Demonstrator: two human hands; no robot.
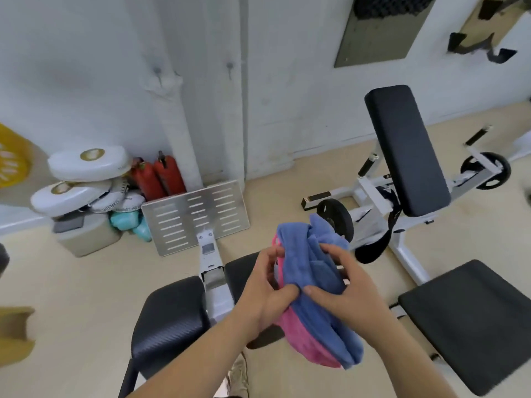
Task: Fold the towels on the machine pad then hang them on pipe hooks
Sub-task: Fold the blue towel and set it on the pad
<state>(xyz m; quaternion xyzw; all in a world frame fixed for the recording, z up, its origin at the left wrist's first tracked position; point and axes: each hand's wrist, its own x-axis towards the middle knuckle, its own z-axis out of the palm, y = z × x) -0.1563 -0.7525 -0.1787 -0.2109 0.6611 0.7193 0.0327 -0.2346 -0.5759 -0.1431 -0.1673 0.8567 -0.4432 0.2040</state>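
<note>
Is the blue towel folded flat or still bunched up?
Bunched, not folded flat: the blue towel sits crumpled in loose ridges, gripped by the left hand and right hand, over the pink towel.

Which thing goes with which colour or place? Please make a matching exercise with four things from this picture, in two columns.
Things:
1. blue towel
2. pink towel
3. fire extinguishers
4. perforated metal plate

Descriptions:
A. red, standing by the wall
B. on top of the bundle, held by the left hand and the right hand
C. silver, at the far end of the machine's rail
D. under the other towel in the bundle

Pairs: 1-B, 2-D, 3-A, 4-C
</note>
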